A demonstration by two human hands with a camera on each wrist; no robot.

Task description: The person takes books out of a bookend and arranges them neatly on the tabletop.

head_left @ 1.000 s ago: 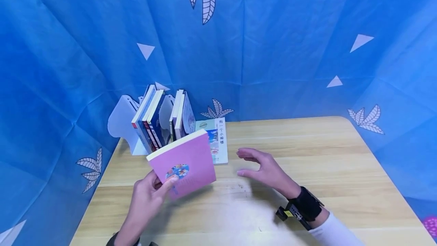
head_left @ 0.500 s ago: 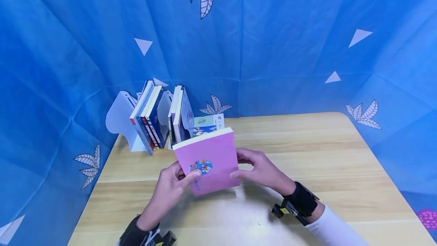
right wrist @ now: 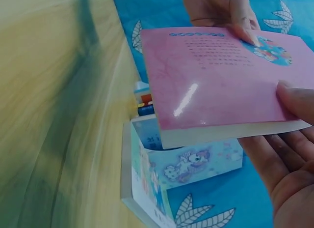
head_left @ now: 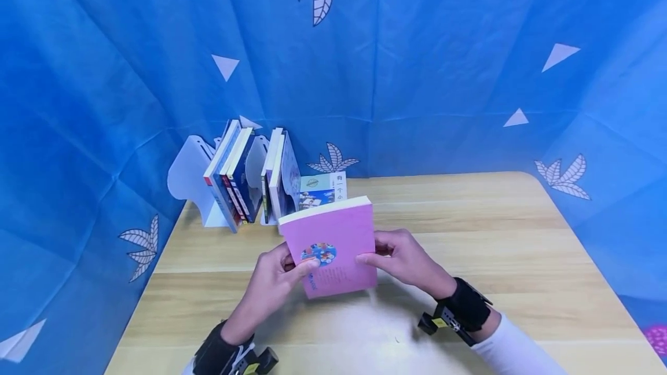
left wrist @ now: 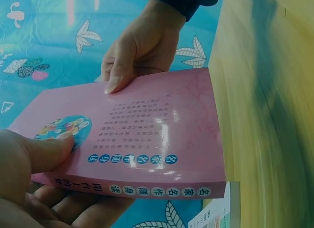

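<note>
A pink book (head_left: 346,242) with a round flower picture on its cover stands tilted between both hands over the table. My left hand (head_left: 271,282) grips its left side, thumb on the cover and fingers behind. On the opposite side, my right hand (head_left: 406,256) pinches the edge, its thumb pressed on the cover. The left wrist view shows the book's spine (left wrist: 162,190) with white-ringed characters on the left hand's side. Pale page edges (right wrist: 230,134) face the right hand in the right wrist view.
Several upright books (head_left: 234,175) lean between white bookends (head_left: 190,169) at the table's back left. A flat book (head_left: 323,187) lies beside them, partly hidden behind the pink one. Blue cloth (head_left: 443,74) hangs along the table's back edge.
The left hand has carried the pink book rightward and turned it more squarely to the camera. The right hand, apart from the book a second ago, now holds its right edge.
</note>
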